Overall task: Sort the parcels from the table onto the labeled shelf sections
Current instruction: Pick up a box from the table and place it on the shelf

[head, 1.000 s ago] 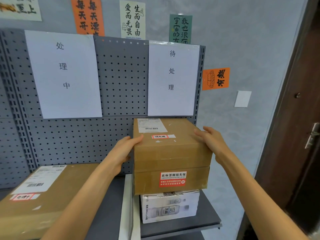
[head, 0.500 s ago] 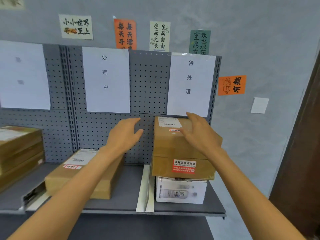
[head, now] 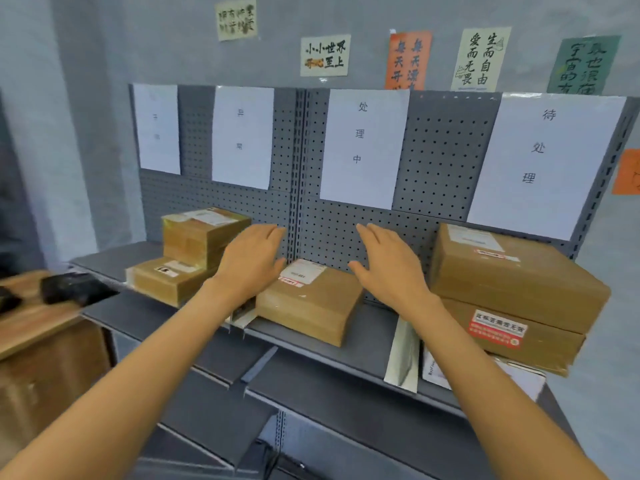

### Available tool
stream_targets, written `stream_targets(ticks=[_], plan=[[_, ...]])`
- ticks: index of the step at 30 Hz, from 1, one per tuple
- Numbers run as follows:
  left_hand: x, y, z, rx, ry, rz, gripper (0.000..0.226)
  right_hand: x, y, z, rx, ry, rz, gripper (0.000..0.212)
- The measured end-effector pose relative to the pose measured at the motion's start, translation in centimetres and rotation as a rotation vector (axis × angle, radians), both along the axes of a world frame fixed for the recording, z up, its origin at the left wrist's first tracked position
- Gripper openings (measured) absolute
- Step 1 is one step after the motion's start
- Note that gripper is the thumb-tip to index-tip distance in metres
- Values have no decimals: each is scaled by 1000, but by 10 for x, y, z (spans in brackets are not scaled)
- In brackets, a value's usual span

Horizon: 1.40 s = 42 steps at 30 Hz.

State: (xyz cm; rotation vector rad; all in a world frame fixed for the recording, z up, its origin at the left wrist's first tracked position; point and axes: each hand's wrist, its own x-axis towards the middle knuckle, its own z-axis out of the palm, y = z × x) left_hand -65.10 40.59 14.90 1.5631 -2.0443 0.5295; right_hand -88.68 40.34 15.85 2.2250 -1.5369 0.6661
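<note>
- Both hands are held out empty above the front of the grey shelf (head: 311,344): the left hand (head: 249,265) and the right hand (head: 391,268) are spread with fingers straight, and nothing is gripped by either.
- A brown parcel (head: 311,303) is seen lying flat on the shelf between the two hands, below and behind them in the view; whether it is touched by either hand cannot be told.
- That parcel is placed under the sheet marked 处理中 (head: 363,147), which is fixed to the perforated back panel (head: 443,168).
- Toward the right end of the shelf, a large brown box (head: 512,282) is stacked on a second brown box with a red sticker (head: 498,329); a white box (head: 519,375) is partly hidden beneath them.
- This stack is set under the sheet marked 待处理 (head: 543,161), just beside the right forearm and apart from the right hand.
- A white divider (head: 403,355) is stood on the shelf between the middle parcel and the right stack.
- Toward the left end of the shelf, two stacked brown parcels (head: 194,251) are partly covered by the left hand in the view.
- At the left edge, a wooden table (head: 31,323) is seen with a dark blurred object (head: 72,289) resting on it.
</note>
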Motion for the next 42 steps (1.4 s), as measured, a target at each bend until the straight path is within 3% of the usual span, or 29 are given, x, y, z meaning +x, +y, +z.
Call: stream_targets(ticks=[20, 32, 39, 42], plan=[[420, 200, -106, 287, 69, 647, 47, 446, 69, -88, 114, 226, 507, 63], [569, 323, -144, 264, 89, 914, 53, 648, 129, -126, 138, 214, 821, 68], [638, 359, -165, 313, 103, 1100, 55, 743, 132, -150, 156, 246, 953, 66], [670, 355, -168, 316, 139, 1163, 46, 787, 123, -161, 173, 259, 997, 67]])
